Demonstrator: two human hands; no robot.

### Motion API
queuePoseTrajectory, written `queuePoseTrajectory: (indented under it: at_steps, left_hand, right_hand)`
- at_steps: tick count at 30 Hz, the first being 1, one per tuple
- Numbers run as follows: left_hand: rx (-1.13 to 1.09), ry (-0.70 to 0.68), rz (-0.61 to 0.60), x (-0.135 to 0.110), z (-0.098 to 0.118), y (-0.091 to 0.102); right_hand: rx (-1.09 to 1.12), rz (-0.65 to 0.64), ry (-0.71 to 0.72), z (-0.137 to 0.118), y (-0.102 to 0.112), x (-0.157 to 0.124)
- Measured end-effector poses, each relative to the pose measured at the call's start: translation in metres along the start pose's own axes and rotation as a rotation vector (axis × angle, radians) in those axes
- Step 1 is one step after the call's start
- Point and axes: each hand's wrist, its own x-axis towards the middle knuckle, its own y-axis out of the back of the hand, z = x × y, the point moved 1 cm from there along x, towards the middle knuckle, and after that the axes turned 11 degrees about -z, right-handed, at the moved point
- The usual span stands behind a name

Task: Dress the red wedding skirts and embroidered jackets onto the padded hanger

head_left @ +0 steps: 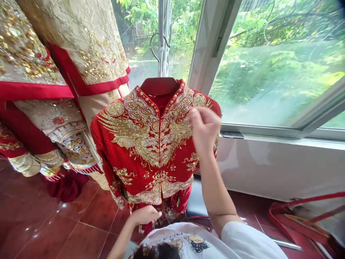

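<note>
A red embroidered jacket (145, 144) with gold and silver patterns hangs in front of me on a dark red hanger (159, 85). My right hand (205, 124) is raised before the jacket's shoulder on the right, its fingers curled closed. Whatever it may pinch is too small to make out. Low at the front hem, my left hand (147, 214) is closed too, with its fingertips turned inward. What lies within its fingers is hidden. Below the hem, a red embroidered skirt (183, 199) is partly visible.
Cream garments with gold beading and red trim (94, 54) hang close on the left. Behind the jacket is a window (269, 82) with a metal frame and a hanger hook (155, 50). A grey seat (196, 198) and a red-framed folding object (299, 226) stand on the tiled floor (67, 230).
</note>
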Motion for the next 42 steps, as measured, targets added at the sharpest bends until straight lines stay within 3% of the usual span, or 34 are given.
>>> queuePoseTrajectory:
  at_steps: [2, 3, 4, 6, 7, 8, 9, 10, 11, 13, 14, 15, 18, 20, 22, 25, 27, 30, 31, 33, 34, 35, 36, 38, 42]
  left_hand:
    - [0.075, -0.090, -0.085, -0.045, 0.027, 0.020]
    - [0.121, -0.196, -0.117, -0.070, 0.047, 0.033]
    - [0.257, -0.432, -0.034, -0.095, 0.070, 0.048]
    - [0.425, -0.923, 0.402, -0.141, 0.121, 0.086]
    - [0.463, -1.173, 0.700, -0.160, 0.146, 0.108]
    - [0.484, -1.336, 0.989, -0.173, 0.168, 0.130]
    - [0.581, -1.363, 1.187, -0.180, 0.189, 0.151]
    - [0.657, -1.346, 1.250, -0.182, 0.206, 0.169]
    - [0.667, -1.314, 1.175, -0.179, 0.220, 0.184]
    - [0.626, -1.125, 1.003, -0.165, 0.234, 0.199]
    - [0.598, -1.042, 0.997, -0.157, 0.235, 0.199]
    - [0.578, -0.982, 1.067, -0.150, 0.232, 0.195]
    - [0.551, -0.964, 1.486, -0.134, 0.217, 0.172]
    - [0.540, -1.015, 1.665, -0.125, 0.208, 0.161]
    - [0.524, -1.078, 1.726, -0.118, 0.204, 0.157]
    - [0.525, -1.131, 1.711, -0.115, 0.201, 0.156]
    - [0.556, -1.127, 1.740, -0.120, 0.198, 0.148]
    - [0.597, -1.150, 1.922, -0.132, 0.196, 0.116]
    - [0.617, -1.168, 1.953, -0.135, 0.198, 0.102]
    - [0.669, -1.191, 1.858, -0.133, 0.208, 0.074]
    - [0.692, -1.173, 1.749, -0.130, 0.215, 0.062]
    - [0.710, -1.125, 1.627, -0.126, 0.223, 0.052]
    - [0.720, -1.055, 1.518, -0.121, 0.232, 0.044]
    - [0.728, -0.900, 1.389, -0.111, 0.247, 0.036]
    - [0.749, -0.760, 1.331, -0.100, 0.259, 0.038]
  right_hand:
    - [-0.193, 0.297, 0.134, 0.013, 0.036, 0.013]
    - [-0.281, 0.387, 0.168, 0.021, 0.053, 0.021]
    - [-0.367, 0.435, 0.184, 0.031, 0.068, 0.028]
    - [-0.450, 0.391, 0.147, 0.055, 0.090, 0.041]
    - [-0.439, 0.313, 0.126, 0.067, 0.097, 0.046]
    - [-0.402, 0.222, 0.108, 0.078, 0.100, 0.049]
    - [-0.351, 0.131, 0.098, 0.088, 0.102, 0.050]
    - [-0.299, 0.058, 0.094, 0.096, 0.103, 0.051]
    - [-0.252, 0.008, 0.089, 0.102, 0.104, 0.052]
    - [-0.178, -0.051, 0.073, 0.109, 0.107, 0.054]
    - [-0.148, -0.077, 0.063, 0.112, 0.111, 0.057]
    - [-0.120, -0.105, 0.052, 0.114, 0.114, 0.060]
    - [-0.058, -0.197, 0.003, 0.124, 0.123, 0.073]
    - [-0.065, -0.204, -0.016, 0.133, 0.126, 0.083]
    - [-0.108, -0.157, -0.008, 0.138, 0.125, 0.088]
    - [-0.145, -0.091, 0.018, 0.129, 0.118, 0.079]
    - [-0.215, 0.121, 0.047, 0.107, 0.110, 0.060]
    - [-0.429, 0.717, 0.113, 0.056, 0.083, 0.015]
    - [-0.400, 0.717, 0.131, 0.039, 0.068, 0.001]
    - [-0.184, 0.314, 0.056, 0.011, 0.031, -0.015]
    - [-0.108, 0.075, -0.028, 0.002, 0.012, -0.018]
    - [-0.069, -0.059, -0.072, -0.004, -0.006, -0.019]
    - [-0.043, -0.124, -0.091, -0.008, -0.021, -0.017]
    - [-0.029, -0.116, -0.085, -0.007, -0.041, -0.011]
    - [-0.015, -0.130, -0.111, 0.019, -0.051, -0.014]
